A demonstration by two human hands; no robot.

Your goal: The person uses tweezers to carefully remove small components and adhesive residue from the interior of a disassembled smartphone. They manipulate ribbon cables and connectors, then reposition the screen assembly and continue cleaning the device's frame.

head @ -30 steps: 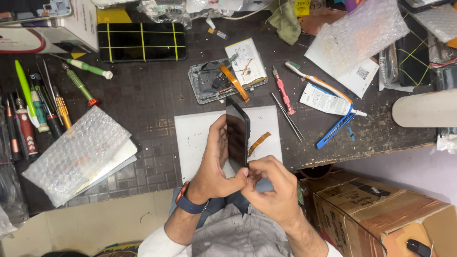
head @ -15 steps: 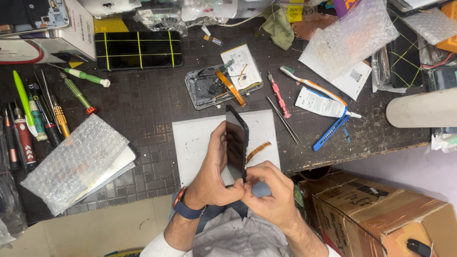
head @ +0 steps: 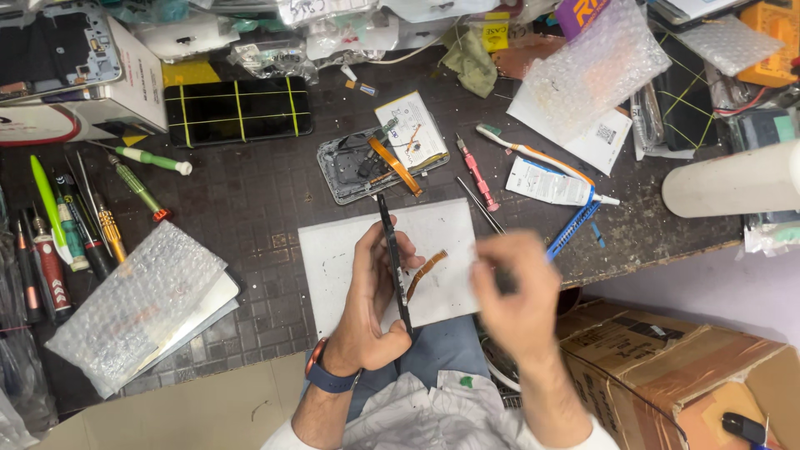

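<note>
This is a phone repair workshop. A dark workbench (head: 250,208) is crowded with screwdrivers (head: 137,185), tweezers (head: 479,204), an opened phone body (head: 354,167) with its orange flex cable showing, a taped black screen (head: 237,110), bubble wrap (head: 133,304) and a glue tube (head: 554,183).

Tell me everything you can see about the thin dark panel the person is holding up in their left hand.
The thin dark panel is a flat, black, glassy-looking slab seen nearly edge-on, so its face is mostly hidden. It stands roughly upright on its long edge over the white sheet at the table's near edge. The left hand grips its lower part, fingers wrapped round it. An orange flex ribbon curls out beside it. The blurred right hand is apart from it.
</note>
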